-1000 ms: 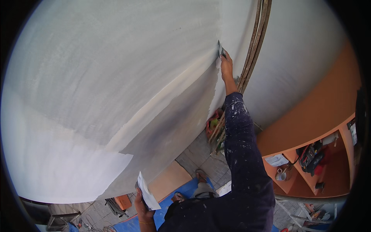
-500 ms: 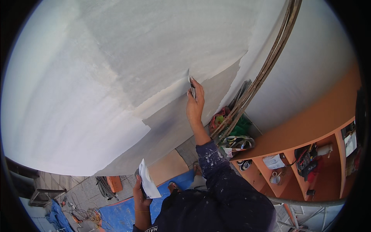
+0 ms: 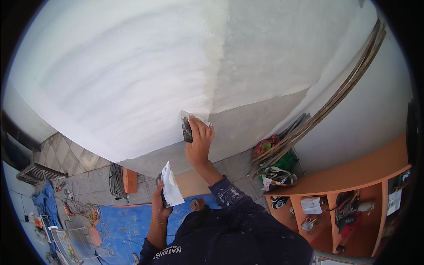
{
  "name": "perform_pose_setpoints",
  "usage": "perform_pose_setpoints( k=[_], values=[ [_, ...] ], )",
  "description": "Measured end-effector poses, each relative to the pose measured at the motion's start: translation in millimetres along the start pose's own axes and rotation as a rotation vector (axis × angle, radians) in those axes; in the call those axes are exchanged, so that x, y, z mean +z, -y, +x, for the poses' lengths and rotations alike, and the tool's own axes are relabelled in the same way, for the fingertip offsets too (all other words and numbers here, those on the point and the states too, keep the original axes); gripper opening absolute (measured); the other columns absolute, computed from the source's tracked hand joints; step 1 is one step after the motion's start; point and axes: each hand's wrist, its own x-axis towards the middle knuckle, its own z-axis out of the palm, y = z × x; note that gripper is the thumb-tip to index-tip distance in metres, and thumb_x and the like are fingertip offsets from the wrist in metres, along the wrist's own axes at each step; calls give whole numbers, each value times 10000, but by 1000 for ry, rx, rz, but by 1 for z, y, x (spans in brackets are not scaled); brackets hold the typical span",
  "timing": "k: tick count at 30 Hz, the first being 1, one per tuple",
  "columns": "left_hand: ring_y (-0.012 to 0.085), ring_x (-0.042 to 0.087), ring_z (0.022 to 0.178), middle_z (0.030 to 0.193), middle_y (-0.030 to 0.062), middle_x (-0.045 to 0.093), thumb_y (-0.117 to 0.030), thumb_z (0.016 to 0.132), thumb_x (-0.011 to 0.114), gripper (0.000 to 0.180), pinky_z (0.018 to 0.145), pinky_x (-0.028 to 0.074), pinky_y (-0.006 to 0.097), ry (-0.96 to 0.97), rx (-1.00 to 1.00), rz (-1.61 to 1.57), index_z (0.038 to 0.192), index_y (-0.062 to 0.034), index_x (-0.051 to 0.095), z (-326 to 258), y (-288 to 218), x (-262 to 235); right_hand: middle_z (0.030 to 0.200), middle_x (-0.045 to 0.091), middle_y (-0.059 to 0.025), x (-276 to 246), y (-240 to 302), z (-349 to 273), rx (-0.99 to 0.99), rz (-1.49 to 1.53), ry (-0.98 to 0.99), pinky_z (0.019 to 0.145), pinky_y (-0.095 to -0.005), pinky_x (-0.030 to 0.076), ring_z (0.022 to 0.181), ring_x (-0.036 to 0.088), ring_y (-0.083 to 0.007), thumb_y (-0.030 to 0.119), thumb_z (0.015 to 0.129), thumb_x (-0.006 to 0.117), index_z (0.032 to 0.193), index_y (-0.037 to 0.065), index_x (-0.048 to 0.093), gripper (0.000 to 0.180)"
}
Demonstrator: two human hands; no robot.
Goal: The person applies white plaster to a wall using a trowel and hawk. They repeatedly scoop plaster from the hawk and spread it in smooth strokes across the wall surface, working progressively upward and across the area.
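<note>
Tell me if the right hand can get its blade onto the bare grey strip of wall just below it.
Probably yes. The right hand already presses its putty knife to the wall right above the grey strip, and nothing lies between them.

Filling the upper frame: wall (image 3: pixel 132 79). Pressing against it at centre: right hand (image 3: pixel 199 141) with putty knife (image 3: pixel 186 128). Sitting lower, left of centre: left hand (image 3: pixel 160 204) gripping a plaster-loaded hawk (image 3: pixel 170 190). Leaning at right: long strips (image 3: pixel 344 92). Occupying lower right: shelf unit (image 3: pixel 353 212). Lying lower left: tarp (image 3: pixel 123 225), beside cables (image 3: pixel 115 182).
</note>
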Motion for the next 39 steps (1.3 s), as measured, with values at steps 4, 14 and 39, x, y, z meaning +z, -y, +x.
perform_pose_setpoints(
  k=[4, 14, 39],
  values=[
    [186, 669, 999, 1172, 70, 657, -357, 1004, 517, 431, 868, 555, 347, 104, -97, -53, 1302, -46, 518, 23, -3, 36, 1352, 524, -126, -65, -5, 4, -141, 405, 355, 1088, -490, 282, 1234, 481, -319, 17, 831, 573, 1354, 84, 534, 529],
    [209, 680, 963, 1119, 118, 654, -410, 1001, 506, 484, 803, 585, 363, 481, -216, 35, 1282, -17, 511, -5, -3, 168, 1346, 523, 14, -215, 14, 18, -722, 109, 491, 1099, -595, 295, 1231, 481, -258, 234, 733, 771, 1178, 387, 653, 486],
    [93, 578, 824, 946, 17, 620, -317, 984, 599, 306, 721, 497, 263, 250, 923, 595, 1080, -28, 577, 39, 64, 344, 1310, 550, -59, -350, -185, 65, -153, -7, 602, 1040, -412, 404, 1245, 487, -286, -124, 672, 572, 1317, 164, 598, 707]
  ],
)
